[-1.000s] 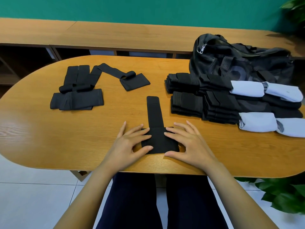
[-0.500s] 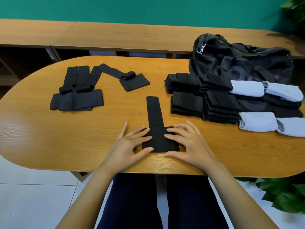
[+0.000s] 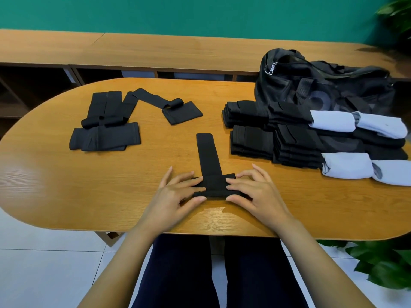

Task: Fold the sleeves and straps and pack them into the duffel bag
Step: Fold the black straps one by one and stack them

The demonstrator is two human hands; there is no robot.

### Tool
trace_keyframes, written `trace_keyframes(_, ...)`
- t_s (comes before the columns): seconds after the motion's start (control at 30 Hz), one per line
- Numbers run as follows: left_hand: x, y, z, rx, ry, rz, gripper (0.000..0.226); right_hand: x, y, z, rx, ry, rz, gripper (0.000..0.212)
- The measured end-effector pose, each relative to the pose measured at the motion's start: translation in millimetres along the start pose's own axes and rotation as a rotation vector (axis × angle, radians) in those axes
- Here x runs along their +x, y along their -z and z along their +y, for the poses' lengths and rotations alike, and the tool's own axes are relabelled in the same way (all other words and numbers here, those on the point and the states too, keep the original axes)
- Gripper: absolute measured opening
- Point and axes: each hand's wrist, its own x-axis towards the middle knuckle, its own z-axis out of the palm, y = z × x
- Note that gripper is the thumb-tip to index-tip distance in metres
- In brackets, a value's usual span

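Head cam, strap (image 3: 208, 156) lengthwise away, L hand (image 3: 175, 196), R hand (image 3: 258, 194) pinch fold

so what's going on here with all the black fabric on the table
A person seated at the oval wooden table is folding a black T-shaped stretch sleeve. The left hand and right hand pinch its wide near end, its strap pointing away. More unfolded black pieces lie far left; folded black stacks and white rolled sleeves sit on the right, in front of the black duffel bag.
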Motion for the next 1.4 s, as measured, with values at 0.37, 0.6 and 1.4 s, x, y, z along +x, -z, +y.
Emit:
trace_keyframes(0.37,-11.5,-4.8,8.2,-0.019,0.044,0.127,0.050,-2.5,0.7,-6.4,0.051,-0.030,0.144,0.025)
trace_keyframes(0.6,-10.6,-10.4,26.3,-0.062,0.203,0.283,0.039,-2.1,2.5,-22.6,0.215,-0.294,0.164,0.046)
trace_keyframes(1.4,8.5,-3.0,22.3,0.169,0.488,0.303,0.038,33.3,-8.1,-28.0,-0.027,-0.464,0.051,0.051)
